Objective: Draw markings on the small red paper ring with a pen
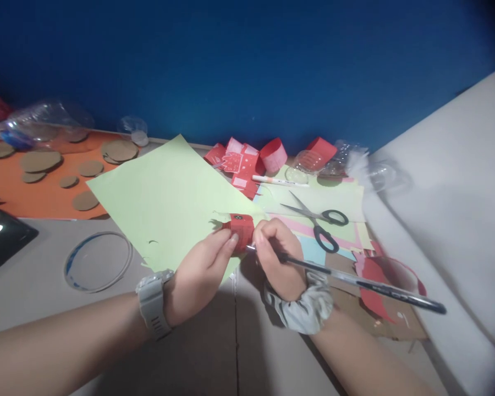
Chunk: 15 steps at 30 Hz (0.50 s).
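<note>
A small red paper piece (243, 228) with a dark round mark near its top is pinched in my left hand (204, 269), above the lower right part of a light green sheet (160, 192). My right hand (278, 256) is closed round a long black-and-clear pen (367, 283), whose tip points left at the lower edge of the red piece. The fingertips of my right hand are beside the red piece. Green paper with a ragged edge shows just behind it.
Black-handled scissors (324, 225) lie open on coloured sheets at the right. Behind are red paper pieces (247, 165) and a marker (278, 180). Cardboard discs (41, 160) rest on orange paper (20, 198) at the left, near a tape ring (99, 261) and a dark device (8, 239).
</note>
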Each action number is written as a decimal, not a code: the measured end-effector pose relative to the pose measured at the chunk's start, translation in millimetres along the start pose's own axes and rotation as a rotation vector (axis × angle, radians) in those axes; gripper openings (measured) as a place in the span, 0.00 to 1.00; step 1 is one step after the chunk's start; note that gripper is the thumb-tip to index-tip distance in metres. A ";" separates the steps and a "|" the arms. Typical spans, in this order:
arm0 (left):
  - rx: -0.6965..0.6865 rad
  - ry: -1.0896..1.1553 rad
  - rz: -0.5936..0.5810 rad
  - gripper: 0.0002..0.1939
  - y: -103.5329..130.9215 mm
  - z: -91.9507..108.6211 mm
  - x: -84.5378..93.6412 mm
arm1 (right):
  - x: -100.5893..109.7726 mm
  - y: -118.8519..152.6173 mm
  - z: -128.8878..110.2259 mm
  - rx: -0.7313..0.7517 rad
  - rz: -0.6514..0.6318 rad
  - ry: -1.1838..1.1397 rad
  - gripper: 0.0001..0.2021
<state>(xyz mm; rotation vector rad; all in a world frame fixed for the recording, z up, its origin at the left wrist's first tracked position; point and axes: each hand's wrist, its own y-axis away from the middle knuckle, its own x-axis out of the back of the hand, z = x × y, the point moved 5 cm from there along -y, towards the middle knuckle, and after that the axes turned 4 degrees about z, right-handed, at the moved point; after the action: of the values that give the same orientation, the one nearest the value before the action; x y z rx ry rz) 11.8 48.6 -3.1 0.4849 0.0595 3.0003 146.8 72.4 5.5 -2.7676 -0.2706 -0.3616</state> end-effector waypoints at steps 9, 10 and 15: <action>0.019 0.191 0.017 0.17 0.8 2.9 1.3 | -1.0 8.0 -8.1 0.114 0.073 -0.038 0.09; 0.022 0.195 0.004 0.16 0.7 3.5 0.5 | 0.2 7.4 -6.1 0.084 0.092 -0.027 0.09; 0.043 0.199 -0.026 0.13 0.5 2.0 -1.9 | 2.9 6.2 -5.5 0.059 0.159 -0.025 0.09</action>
<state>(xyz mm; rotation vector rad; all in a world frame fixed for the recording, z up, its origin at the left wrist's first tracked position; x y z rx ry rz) 14.1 47.9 -1.8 0.1866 0.1448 3.0162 149.8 65.2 9.4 -2.7145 -0.0648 -0.2741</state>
